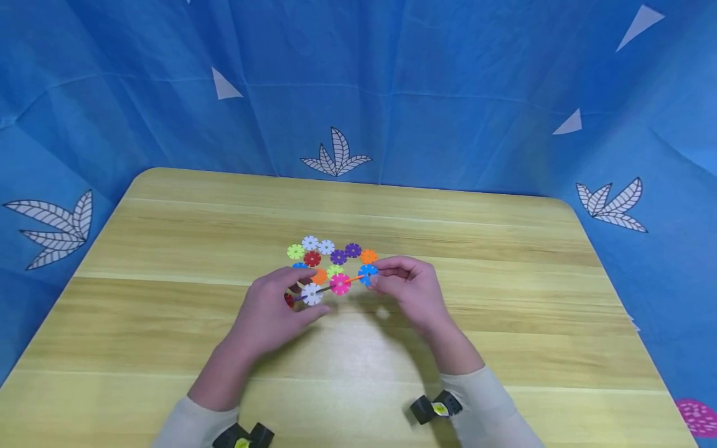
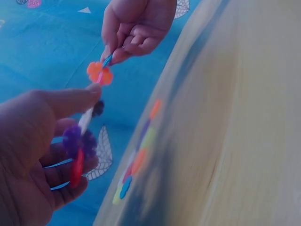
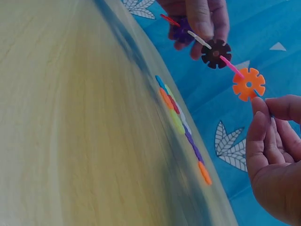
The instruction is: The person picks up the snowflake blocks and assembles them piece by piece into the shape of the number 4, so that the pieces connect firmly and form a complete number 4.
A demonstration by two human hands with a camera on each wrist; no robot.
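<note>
Head view, disc chain: a string of notched plastic discs (image 1: 336, 287) is stretching between both hands over the wooden table (image 1: 493, 286).
Left hand (image 1: 274, 311): its bent fingers are loosely wrapping the chain's left end, hiding part of the red disc (image 1: 289, 300).
Right hand (image 1: 413, 291): thumb and fingertips are closely pinching the blue disc (image 1: 364, 277) at the other end.
Spare discs (image 1: 335, 257): a multicoloured cluster is lying flat just beyond the chain, partly screened by the left hand.
Wrist cameras (image 1: 428, 410): black units are sitting by both cuffs.
Blue cloth (image 1: 448, 50): it is hanging behind the table, showing white leaf prints.
Left wrist view, purple disc (image 2: 88, 142): it is resting among the left fingers; the blue disc is appearing edge-on in the right pinch.
Right wrist view, orange disc (image 3: 256, 84): it is facing the camera just beside the right fingertips; the black disc (image 3: 222, 47) is standing nearer the left hand.
</note>
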